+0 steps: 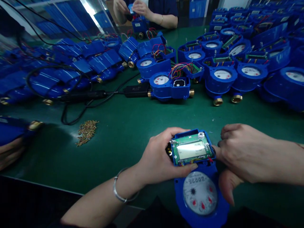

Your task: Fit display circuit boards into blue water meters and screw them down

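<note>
A blue water meter (200,193) with a round white dial and red pointers is right in front of me. Above the dial sits its display module (192,149), a green circuit board with a lit LCD in a blue housing. My left hand (163,155) is closed round the module's left side, its thumb along the lower edge. At the right edge, my right hand (244,155) has its fingers curled, and one finger touches the housing, its tip hidden. The right thumb points down beside the dial. Coloured wires show under the board.
A pile of small brass screws (87,132) lies on the green table (123,129). An opened water meter (167,84) lies beyond, near a black box on a cable (136,91). Many meters crowd both sides. One co-worker's hands (134,8) work opposite; another hand (11,152) is at left.
</note>
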`<action>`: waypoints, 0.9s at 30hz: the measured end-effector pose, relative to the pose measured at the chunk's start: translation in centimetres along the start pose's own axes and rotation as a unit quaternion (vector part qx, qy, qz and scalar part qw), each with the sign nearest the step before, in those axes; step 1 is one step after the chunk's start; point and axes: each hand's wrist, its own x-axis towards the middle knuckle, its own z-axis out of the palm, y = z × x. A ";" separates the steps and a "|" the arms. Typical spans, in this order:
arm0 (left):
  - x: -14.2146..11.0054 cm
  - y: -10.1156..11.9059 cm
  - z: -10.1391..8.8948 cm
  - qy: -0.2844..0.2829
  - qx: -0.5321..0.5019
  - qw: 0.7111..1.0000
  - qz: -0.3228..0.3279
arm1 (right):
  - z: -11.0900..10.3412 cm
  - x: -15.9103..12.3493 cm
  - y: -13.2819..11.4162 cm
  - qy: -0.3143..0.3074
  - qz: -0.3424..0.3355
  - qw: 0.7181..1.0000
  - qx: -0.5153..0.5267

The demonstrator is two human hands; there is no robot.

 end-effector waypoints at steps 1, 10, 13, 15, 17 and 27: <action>0.0 0.1 0.0 -0.001 0.002 1.000 0.000 | 0.0 0.1 0.0 0.001 -0.001 1.000 -0.002; -0.2 -0.1 0.1 0.004 0.013 1.000 -0.006 | 0.4 -0.3 0.1 0.013 0.017 0.997 0.075; -0.2 -0.1 0.2 0.007 0.013 1.000 -0.013 | 0.3 -0.5 0.3 0.004 0.008 0.994 0.108; -0.3 -0.1 0.2 0.012 0.015 1.000 -0.020 | 0.2 -0.6 0.6 -0.009 -0.004 0.991 0.132; -0.3 -0.1 0.2 0.017 0.020 0.999 -0.024 | 0.0 -0.7 1.0 -0.014 -0.027 0.987 0.159; -0.3 0.0 0.0 0.004 0.011 0.999 -0.038 | 0.5 -3.2 2.2 0.104 -0.100 0.958 0.248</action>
